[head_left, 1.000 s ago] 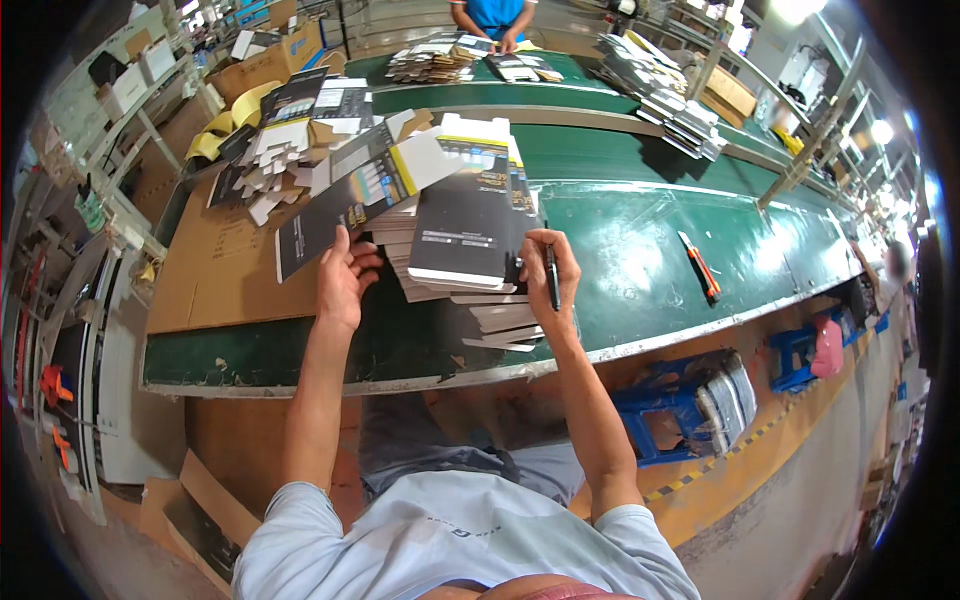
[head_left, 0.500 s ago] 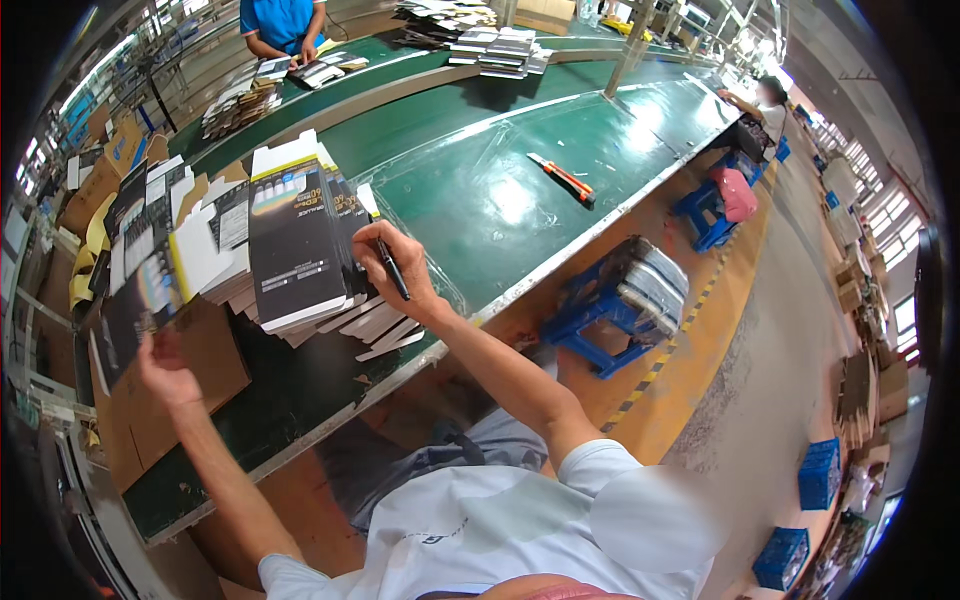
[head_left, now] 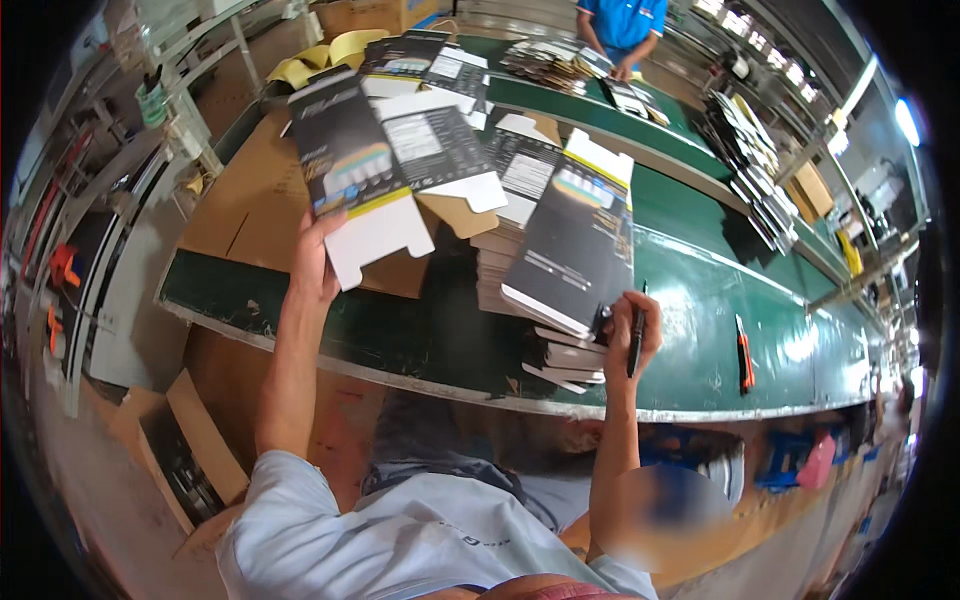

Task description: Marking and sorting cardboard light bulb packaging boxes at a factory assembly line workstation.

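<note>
My left hand (head_left: 316, 262) is closed on the edge of a flattened black carton (head_left: 350, 160), its thumb on top beside the white end flap. The carton is printed with a row of lamps and a yellow stripe, and it tilts over other flat cartons. With my right hand (head_left: 642, 322) I grip a black pen (head_left: 637, 345), point down. Those fingers are at the lower corner of a similar black carton (head_left: 570, 245), which lies on top of a stack. Part of the right fingertips is hidden by the hand.
A brown cardboard sheet (head_left: 240, 215) lies under the loose cartons on the green table (head_left: 700, 290). To the right is a red utility knife (head_left: 744, 355). Across the bench a person in a blue shirt (head_left: 625, 25) handles more flat cartons. An open box (head_left: 180, 450) stands below at left.
My view has swung left. My left hand has lifted the flat carton across the loose ones, white flap toward me. The right hand has moved down to the stack's lower corner, still holding the pen.
</note>
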A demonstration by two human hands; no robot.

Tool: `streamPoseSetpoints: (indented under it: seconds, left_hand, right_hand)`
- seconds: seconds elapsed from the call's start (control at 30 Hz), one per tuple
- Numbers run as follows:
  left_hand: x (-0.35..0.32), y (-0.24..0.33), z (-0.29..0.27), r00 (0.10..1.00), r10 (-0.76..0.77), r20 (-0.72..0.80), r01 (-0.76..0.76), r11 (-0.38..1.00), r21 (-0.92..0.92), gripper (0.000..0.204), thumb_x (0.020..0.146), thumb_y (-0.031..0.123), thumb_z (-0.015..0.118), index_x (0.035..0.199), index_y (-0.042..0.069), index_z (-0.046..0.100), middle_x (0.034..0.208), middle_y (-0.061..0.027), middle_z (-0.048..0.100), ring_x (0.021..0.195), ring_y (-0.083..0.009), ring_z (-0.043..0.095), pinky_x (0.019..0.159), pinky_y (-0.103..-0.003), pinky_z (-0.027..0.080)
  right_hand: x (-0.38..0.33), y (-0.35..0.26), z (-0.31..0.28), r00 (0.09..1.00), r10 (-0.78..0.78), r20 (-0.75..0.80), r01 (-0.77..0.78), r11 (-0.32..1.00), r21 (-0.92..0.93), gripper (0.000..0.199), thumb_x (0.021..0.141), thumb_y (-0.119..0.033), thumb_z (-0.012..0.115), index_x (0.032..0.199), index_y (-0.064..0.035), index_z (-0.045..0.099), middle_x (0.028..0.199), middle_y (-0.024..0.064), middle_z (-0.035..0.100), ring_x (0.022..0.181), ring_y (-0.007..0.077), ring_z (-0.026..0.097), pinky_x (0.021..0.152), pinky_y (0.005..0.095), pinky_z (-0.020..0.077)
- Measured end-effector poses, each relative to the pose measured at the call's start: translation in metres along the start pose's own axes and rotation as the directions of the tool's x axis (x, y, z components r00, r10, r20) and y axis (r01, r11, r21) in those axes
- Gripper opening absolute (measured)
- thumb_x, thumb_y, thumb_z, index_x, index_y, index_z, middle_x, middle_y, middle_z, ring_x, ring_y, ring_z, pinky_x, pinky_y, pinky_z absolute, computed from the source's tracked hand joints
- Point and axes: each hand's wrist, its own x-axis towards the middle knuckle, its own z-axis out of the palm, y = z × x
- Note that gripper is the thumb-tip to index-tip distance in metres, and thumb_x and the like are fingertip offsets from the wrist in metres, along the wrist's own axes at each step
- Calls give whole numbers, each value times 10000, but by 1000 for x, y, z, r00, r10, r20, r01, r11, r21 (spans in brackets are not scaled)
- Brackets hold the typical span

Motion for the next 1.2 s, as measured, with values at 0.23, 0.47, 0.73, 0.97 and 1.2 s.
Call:
streamPoseSetpoints:
  seconds: [0.23,0.47,0.73,0.97,1.2]
  left_hand:
    - [227,60,-1,998,45,53,-57,964,261,451,926,223,659,1312,11,564,1063,-95,682,948,-237,665,777,-388,558]
    - [268,10,18,769,605,205,-591,552,588,486,906,161,722,1332,-16,570,1253,-124,658,1174,-195,604,1020,-336,461]
    - [43,-67,166,420,220,881,-888,302,347,373,891,148,710,1262,141,671,1336,-50,647,1319,-257,541,1145,-424,384]
    - [16,-99,177,402,-85,912,-865,293,408,315,942,320,665,1239,228,714,1425,-36,592,1421,-248,430,1237,-547,186]
    - [14,-104,178,432,-83,898,-863,250,438,267,942,323,659,1185,257,749,1428,5,592,1409,-226,446,1249,-539,186]
  right_hand:
    - [-1,0,11,999,-19,30,18,999,29,92,970,-90,673,1025,-33,626,755,0,583,597,56,517,546,207,422]
    - [1,-6,11,992,125,9,-124,971,206,301,1059,-286,533,1116,-19,660,814,14,588,626,58,516,518,211,378]
    - [15,-23,3,988,114,109,-129,981,147,200,990,-106,616,1150,13,606,909,65,661,666,68,616,527,201,448]
    - [19,-44,4,970,83,229,-126,976,179,153,963,-50,644,1100,15,625,850,71,685,658,58,612,506,199,437]
    - [24,-23,16,964,47,262,-81,989,123,165,985,-142,647,940,13,609,723,48,667,638,53,576,568,214,446]
